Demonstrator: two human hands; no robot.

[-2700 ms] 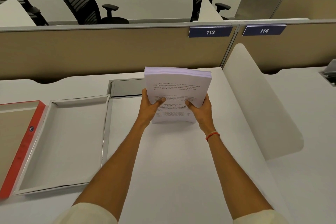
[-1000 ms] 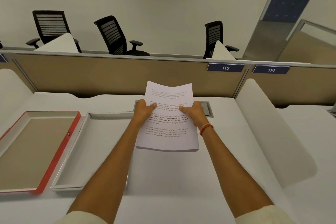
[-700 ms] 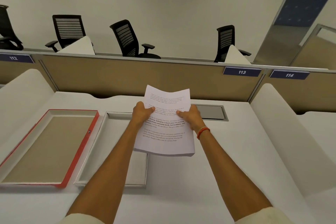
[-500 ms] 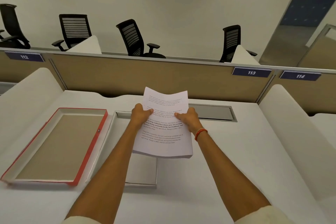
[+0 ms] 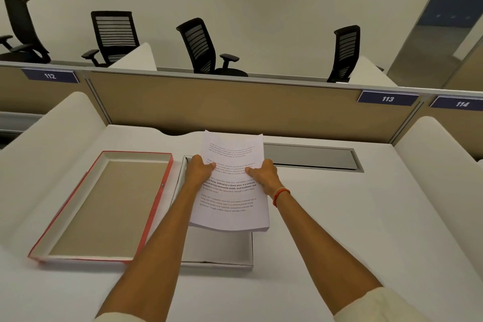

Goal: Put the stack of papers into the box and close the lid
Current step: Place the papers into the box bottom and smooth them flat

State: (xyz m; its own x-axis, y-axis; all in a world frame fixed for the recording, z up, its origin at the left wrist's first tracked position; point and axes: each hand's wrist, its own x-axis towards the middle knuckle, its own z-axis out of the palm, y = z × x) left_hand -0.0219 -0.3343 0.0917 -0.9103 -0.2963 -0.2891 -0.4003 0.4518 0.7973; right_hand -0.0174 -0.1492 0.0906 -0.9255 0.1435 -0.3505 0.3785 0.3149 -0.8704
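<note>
A white stack of printed papers [image 5: 232, 206] hangs in the air over the open white box [image 5: 224, 251], tilted with its near edge low. My left hand [image 5: 200, 168] grips the stack's left edge and my right hand [image 5: 264, 175] grips its right edge, thumbs on top. The box is mostly hidden under the papers and my left forearm; only its near right part and far left corner show. Its red-edged lid [image 5: 104, 206] lies upside down on the desk, touching the box's left side.
The white desk [image 5: 339, 230] has curved white side dividers [image 5: 439, 165] on both sides and a tan partition at the back. A grey cable tray cover [image 5: 311, 158] is set into the desk behind the papers. Black office chairs stand beyond the partition.
The papers were held upright over the desk's right part; both hands have carried them left and tipped them flatter, so they now hang over the box. The camera has turned left.
</note>
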